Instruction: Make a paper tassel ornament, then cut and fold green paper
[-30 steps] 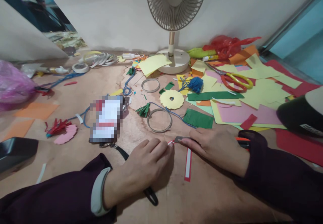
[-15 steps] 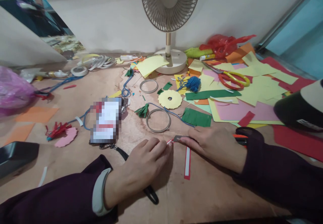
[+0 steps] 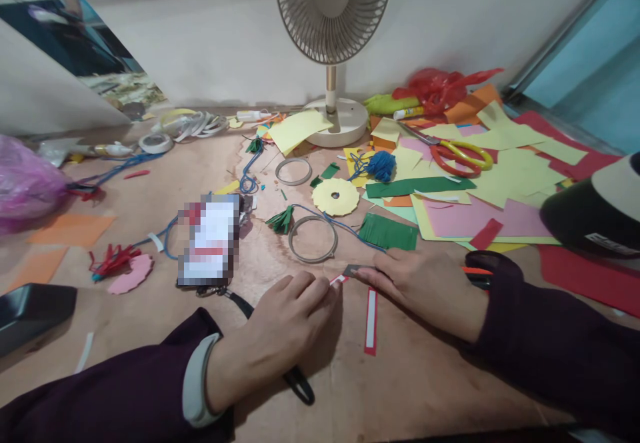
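Near the middle of the table, my left hand point(image 3: 285, 326) is closed, its fingertips pressing a small red-and-white paper strip point(image 3: 340, 279) onto the wood. My right hand point(image 3: 425, 293) grips a utility knife point(image 3: 357, 270), its dark blade pointing left towards that strip; most of the handle is hidden by my hand. An orange and black piece point(image 3: 477, 275) shows beyond the right wrist; I cannot tell whether it belongs to the knife. Between and below the hands lies another red strip with white on it point(image 3: 371, 322). A metal ring point(image 3: 299, 256) lies just above my left hand.
A fan point(image 3: 345, 130) stands at the back. Scissors point(image 3: 463, 156) lie on coloured paper sheets point(image 3: 525, 170) at the right. A phone point(image 3: 209, 243) lies left of the ring, its strap point(image 3: 300, 386) passing under my left arm. A dark cylindrical object point(image 3: 595, 220) is at far right.
The knife blade has shifted slightly right, away from the left fingertips, and more of the small red-and-white strip shows. The left hand stays almost in place.
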`<state>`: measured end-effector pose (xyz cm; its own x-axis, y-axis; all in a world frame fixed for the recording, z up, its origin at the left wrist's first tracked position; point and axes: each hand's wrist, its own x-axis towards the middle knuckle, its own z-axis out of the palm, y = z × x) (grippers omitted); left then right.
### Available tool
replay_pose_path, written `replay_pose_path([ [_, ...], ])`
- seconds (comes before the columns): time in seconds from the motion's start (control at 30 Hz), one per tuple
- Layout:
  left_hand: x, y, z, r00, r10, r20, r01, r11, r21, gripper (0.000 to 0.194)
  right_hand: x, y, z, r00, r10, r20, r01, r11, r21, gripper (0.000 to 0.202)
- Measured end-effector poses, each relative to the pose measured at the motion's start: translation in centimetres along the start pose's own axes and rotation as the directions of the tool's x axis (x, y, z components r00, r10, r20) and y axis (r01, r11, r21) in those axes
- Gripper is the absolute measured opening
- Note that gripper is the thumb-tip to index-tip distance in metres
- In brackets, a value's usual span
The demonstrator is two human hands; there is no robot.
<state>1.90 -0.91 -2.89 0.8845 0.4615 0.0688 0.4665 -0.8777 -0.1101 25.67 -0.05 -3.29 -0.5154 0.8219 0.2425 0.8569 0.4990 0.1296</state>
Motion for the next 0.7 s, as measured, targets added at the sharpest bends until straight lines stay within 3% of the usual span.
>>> replay_pose_path([
  [0.2, 0.04, -0.09, -0.09, 1.0, 0.024, -0.002, -0.024, 1.0, -0.005, 0.023, -0.09, 0.08, -0.07, 0.998, -0.024, -0.049, 0.025, 1.0, 0.018, 0.047],
  [0.7, -0.07, -0.1, 0.17, 1.0, 0.019, -0.013, -0.02, 1.0, -0.022, 0.029, 0.06, 0.32, -0.3, 0.996, 0.031, 0.089, -0.036, 0.997, 0.061, 0.046],
])
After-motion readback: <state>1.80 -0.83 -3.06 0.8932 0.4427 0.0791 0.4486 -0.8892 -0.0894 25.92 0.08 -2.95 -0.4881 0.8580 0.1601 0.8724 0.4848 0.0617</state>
